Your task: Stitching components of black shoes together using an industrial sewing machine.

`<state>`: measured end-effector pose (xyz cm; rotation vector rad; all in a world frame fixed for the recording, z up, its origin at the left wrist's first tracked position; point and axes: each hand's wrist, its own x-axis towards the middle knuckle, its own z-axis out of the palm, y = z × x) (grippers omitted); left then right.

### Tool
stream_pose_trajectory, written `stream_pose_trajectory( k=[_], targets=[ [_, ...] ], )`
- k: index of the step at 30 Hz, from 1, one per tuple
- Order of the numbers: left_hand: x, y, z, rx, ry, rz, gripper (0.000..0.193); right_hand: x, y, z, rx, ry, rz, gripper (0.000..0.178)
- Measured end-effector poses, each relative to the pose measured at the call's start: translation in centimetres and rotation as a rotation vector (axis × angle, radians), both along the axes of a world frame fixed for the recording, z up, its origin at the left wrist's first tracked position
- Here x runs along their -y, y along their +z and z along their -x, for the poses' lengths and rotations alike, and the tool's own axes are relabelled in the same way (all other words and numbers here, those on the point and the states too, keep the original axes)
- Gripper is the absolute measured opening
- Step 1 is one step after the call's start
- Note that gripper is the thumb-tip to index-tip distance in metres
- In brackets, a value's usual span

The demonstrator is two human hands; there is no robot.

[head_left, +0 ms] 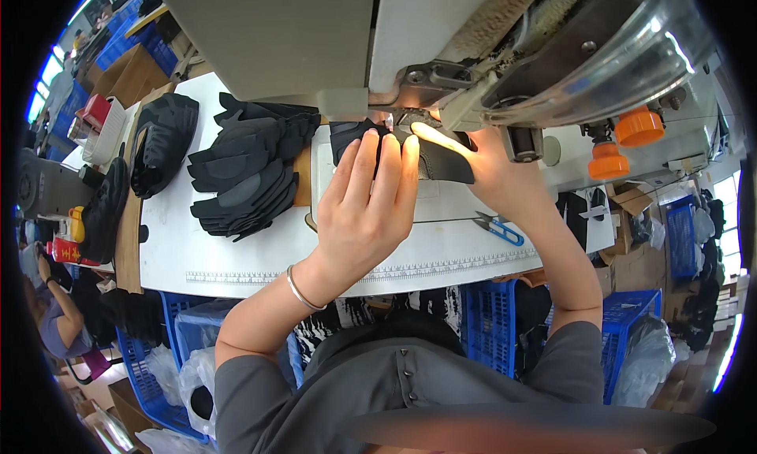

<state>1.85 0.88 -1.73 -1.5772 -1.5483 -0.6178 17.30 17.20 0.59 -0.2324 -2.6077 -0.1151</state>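
A black curved shoe-upper piece lies under the lit needle area of the sewing machine. My left hand rests on the left part of the black material, fingers stretched out flat. From the right, my right hand holds the piece's right end, thumb on top near the needle; its other fingers are mostly hidden. Left of my left hand, several black shoe pieces lie in overlapping stacks. Blue-handled thread snips lie on the white table below my right hand.
A ruler strip runs along the table's near edge. Black shoes stand at the left. Orange knobs project from the machine at the right. Blue crates sit below the table. A co-worker's arm shows at far left.
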Motion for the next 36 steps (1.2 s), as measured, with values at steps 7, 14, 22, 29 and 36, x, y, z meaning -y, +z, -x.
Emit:
stream_pose_trajectory(
  k=[7,14,22,29,36],
  targets=[
    [0.2,0.1,-0.2,0.034,0.007,0.033,0.037,2.4,0.8,0.1,-0.051,0.003,-0.115,0.032],
    [0.0,0.2,1.2,0.091,-0.089,0.0,0.036,4.1,0.7,0.8,-0.126,-0.015,-0.098,0.034],
    [-0.1,0.0,2.3,0.135,-0.194,-0.047,0.031,6.0,0.1,0.9,-0.091,-0.091,-0.126,0.043],
    [0.3,0.3,3.4,0.182,-0.269,-0.01,0.036,7.6,0.1,1.6,-0.163,-0.122,-0.124,0.053],
    [-0.2,0.6,2.9,0.456,-0.298,-0.08,0.036,6.2,0.4,0.0,-0.181,-0.075,0.056,0.046]
  ],
)
